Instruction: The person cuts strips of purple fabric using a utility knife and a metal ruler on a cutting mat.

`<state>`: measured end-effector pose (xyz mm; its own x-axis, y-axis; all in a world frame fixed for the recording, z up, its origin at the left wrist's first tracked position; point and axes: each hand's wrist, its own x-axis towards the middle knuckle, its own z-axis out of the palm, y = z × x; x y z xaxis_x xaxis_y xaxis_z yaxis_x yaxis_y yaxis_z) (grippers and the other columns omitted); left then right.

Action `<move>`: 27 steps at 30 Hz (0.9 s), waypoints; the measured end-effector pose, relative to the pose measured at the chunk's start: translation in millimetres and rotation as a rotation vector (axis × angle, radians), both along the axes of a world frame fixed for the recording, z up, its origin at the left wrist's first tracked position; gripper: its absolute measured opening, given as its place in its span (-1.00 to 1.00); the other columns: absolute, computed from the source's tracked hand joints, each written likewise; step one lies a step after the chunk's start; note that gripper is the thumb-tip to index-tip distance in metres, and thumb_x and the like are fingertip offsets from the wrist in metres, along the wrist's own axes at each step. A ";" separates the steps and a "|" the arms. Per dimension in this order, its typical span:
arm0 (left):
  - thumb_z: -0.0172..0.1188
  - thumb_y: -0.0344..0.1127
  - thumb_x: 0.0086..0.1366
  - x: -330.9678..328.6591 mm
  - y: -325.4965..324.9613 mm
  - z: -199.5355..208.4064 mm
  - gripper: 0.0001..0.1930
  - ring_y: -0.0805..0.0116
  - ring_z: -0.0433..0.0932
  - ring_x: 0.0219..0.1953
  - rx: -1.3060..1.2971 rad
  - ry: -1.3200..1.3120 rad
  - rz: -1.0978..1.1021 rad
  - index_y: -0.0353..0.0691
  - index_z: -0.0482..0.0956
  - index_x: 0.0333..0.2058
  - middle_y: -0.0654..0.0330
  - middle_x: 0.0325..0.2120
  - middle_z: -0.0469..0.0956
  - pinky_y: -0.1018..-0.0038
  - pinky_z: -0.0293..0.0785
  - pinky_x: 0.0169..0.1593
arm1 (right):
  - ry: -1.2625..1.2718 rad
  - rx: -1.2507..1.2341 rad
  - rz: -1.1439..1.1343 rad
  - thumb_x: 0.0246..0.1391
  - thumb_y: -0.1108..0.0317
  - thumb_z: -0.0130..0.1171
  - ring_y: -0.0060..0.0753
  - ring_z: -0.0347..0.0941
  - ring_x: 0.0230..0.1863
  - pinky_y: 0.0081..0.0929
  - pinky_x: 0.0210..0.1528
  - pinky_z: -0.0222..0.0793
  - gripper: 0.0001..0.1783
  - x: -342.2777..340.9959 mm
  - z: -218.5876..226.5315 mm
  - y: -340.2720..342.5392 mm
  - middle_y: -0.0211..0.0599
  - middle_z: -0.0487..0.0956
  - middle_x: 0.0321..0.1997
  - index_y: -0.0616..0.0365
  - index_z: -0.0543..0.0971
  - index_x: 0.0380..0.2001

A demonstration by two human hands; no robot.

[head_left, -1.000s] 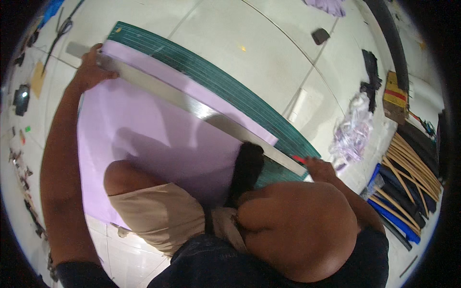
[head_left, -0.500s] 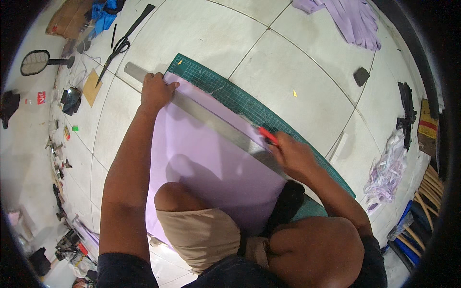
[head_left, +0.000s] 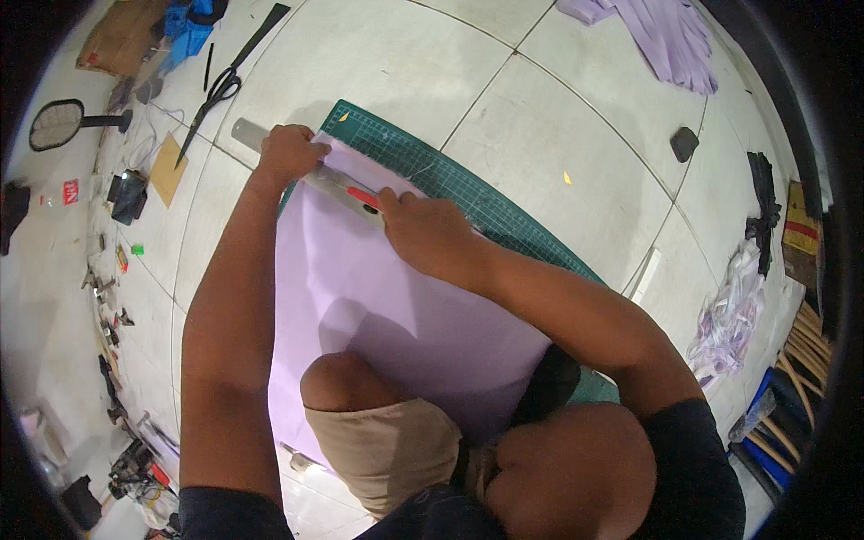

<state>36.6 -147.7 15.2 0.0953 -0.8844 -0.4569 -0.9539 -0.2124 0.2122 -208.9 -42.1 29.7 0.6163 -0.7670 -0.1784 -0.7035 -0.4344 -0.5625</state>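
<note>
A lilac fabric sheet [head_left: 333, 261] lies over a green cutting mat [head_left: 486, 211] on the floor. Across the fabric's upper part runs a metal ruler [head_left: 247, 133]; much of it is hidden under my right hand and forearm. My left hand [head_left: 292, 153] is closed over the ruler near its far left end, pressing it onto the fabric. A red utility knife [head_left: 363, 196] is gripped in my right hand [head_left: 436, 234], lying along the ruler and pointing toward my left hand. I cannot make out its blade tip.
Black scissors [head_left: 220, 88] lie at the upper left beside a tan card [head_left: 168, 171]. Lilac strips [head_left: 666, 45] are heaped at the far right, with a pale scrap pile [head_left: 727, 315] nearer. My bent knee [head_left: 346, 382] rests by the fabric's near edge.
My right hand has moved left and away from me along the ruler with the utility knife, closer to my left hand. The left hand stays on the ruler.
</note>
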 end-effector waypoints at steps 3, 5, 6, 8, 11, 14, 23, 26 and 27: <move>0.32 -0.01 -0.01 1.4 -14.3 -4.2 -0.56 0.03 0.65 -0.10 0.086 -0.046 -0.004 -0.20 0.74 -0.22 -0.01 -0.24 0.70 0.22 0.53 0.01 | -0.001 -0.095 -0.008 0.25 0.30 0.02 -0.04 0.62 -0.47 -0.15 -0.49 0.56 -0.75 21.4 -8.1 -12.3 -0.04 0.60 -0.40 0.27 0.37 -0.15; 0.33 -0.02 0.02 -0.5 -17.8 -5.0 -0.55 0.05 0.65 -0.13 0.106 -0.080 -0.039 -0.23 0.73 -0.21 0.01 -0.26 0.70 0.22 0.53 0.01 | 0.015 -0.122 -0.010 0.22 0.31 0.04 -0.05 0.63 -0.45 -0.16 -0.49 0.57 -0.74 27.6 -13.4 -15.1 -0.05 0.60 -0.38 0.27 0.38 -0.13; 0.33 -0.05 0.05 -2.6 -17.7 -4.1 -0.56 0.06 0.66 -0.19 0.096 -0.099 -0.054 -0.28 0.71 -0.21 -0.01 -0.29 0.70 0.23 0.54 -0.04 | 0.029 -0.118 -0.011 0.21 0.32 0.04 -0.05 0.63 -0.45 -0.17 -0.48 0.57 -0.74 31.9 -12.8 -16.4 -0.04 0.60 -0.38 0.28 0.37 -0.13; 0.34 -0.08 0.07 -7.0 -18.0 -2.3 -0.57 0.07 0.67 -0.23 0.090 -0.116 -0.067 -0.33 0.70 -0.20 -0.03 -0.31 0.70 0.23 0.56 -0.07 | 0.042 -0.105 -0.021 0.20 0.33 0.04 -0.04 0.64 -0.44 -0.18 -0.47 0.58 -0.73 37.9 -13.2 -19.4 -0.03 0.61 -0.36 0.28 0.37 -0.13; 0.33 -0.06 0.07 -4.7 -19.7 -1.8 -0.55 0.06 0.67 -0.19 0.101 -0.132 -0.082 -0.31 0.70 -0.19 -0.04 -0.26 0.69 0.21 0.56 -0.04 | 0.034 -0.084 -0.032 0.19 0.35 0.04 -0.02 0.64 -0.41 -0.19 -0.45 0.58 -0.74 44.1 -16.0 -23.1 -0.01 0.61 -0.35 0.29 0.37 -0.13; 0.33 -0.05 0.06 -0.9 -20.6 -2.5 -0.55 0.04 0.66 -0.16 0.112 -0.167 -0.133 -0.30 0.70 -0.19 -0.05 -0.21 0.68 0.20 0.55 -0.02 | 0.045 -0.067 -0.025 0.19 0.36 0.03 -0.01 0.65 -0.40 -0.18 -0.42 0.59 -0.74 47.5 -15.0 -25.0 0.00 0.61 -0.35 0.30 0.37 -0.13; 0.30 -0.04 0.08 0.7 -30.4 -5.9 -0.55 0.05 0.65 -0.12 0.172 -0.144 -0.156 -0.24 0.69 -0.14 -0.01 -0.17 0.67 0.24 0.54 0.00 | 0.059 0.170 -0.002 0.21 0.41 -0.02 0.06 0.64 -0.25 -0.06 -0.23 0.55 -0.73 44.6 6.1 -37.7 0.09 0.64 -0.30 0.30 0.38 -0.06; 0.29 -0.07 0.11 13.2 -27.8 -18.6 -0.51 0.06 0.65 -0.13 0.143 -0.066 -0.149 -0.32 0.65 -0.08 -0.03 -0.15 0.66 0.26 0.52 0.01 | 0.056 0.250 -0.019 0.22 0.41 -0.05 0.14 0.61 -0.23 0.02 -0.20 0.50 -0.71 3.8 7.9 -16.4 0.12 0.63 -0.30 0.30 0.37 -0.02; 0.28 -0.08 0.12 -3.8 -27.5 -8.0 -0.50 0.07 0.64 -0.13 0.147 -0.012 -0.101 -0.34 0.63 -0.05 -0.05 -0.14 0.65 0.27 0.52 0.02 | 0.094 0.296 -0.060 0.22 0.41 -0.06 0.18 0.60 -0.22 0.04 -0.19 0.48 -0.70 -16.2 10.7 -8.0 0.14 0.62 -0.30 0.30 0.37 -0.01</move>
